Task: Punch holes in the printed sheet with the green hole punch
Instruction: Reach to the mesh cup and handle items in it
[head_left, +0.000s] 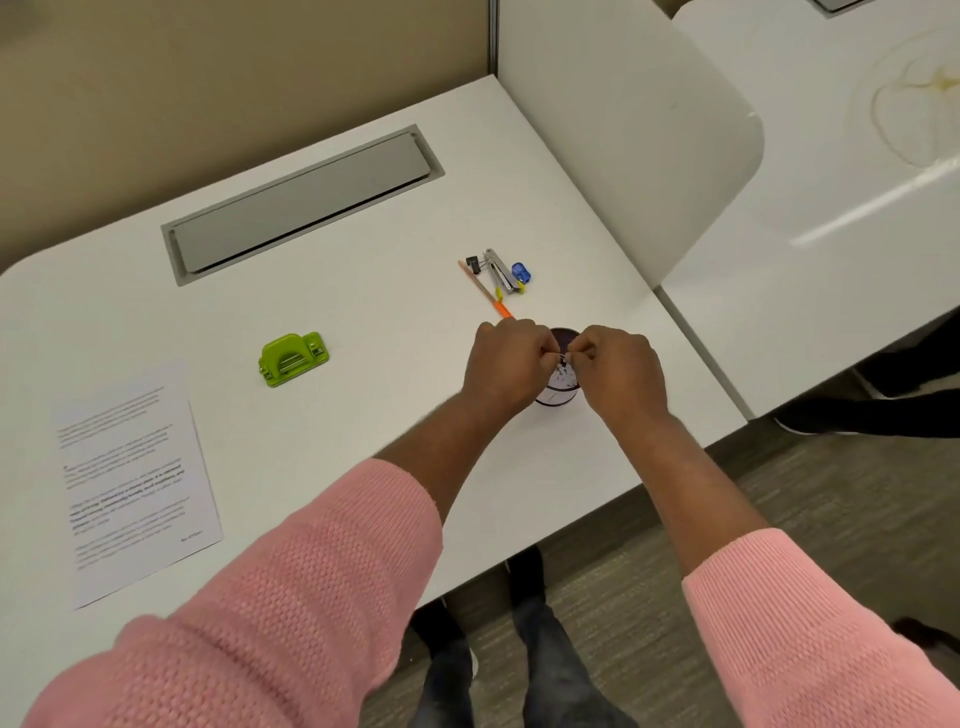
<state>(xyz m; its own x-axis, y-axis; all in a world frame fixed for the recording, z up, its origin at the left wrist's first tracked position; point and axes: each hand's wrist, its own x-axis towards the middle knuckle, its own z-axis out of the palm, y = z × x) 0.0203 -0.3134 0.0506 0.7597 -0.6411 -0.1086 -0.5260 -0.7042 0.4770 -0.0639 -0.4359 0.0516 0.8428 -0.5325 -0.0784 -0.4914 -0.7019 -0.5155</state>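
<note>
The white paper sheet with black print (135, 483) lies flat at the left of the white table (363, 270). A bit to its right sits the green plastic hole punch (292, 359), with no hand on it. Further right, the left hand (506, 366) and the right hand (618, 371) pinch a tiny thin thing (562, 355) in curled fingers, over a small dark round cup (558, 395). I cannot tell what it is. I think punching has not begun. Next the hands must let go and bring sheet and punch together.
</note>
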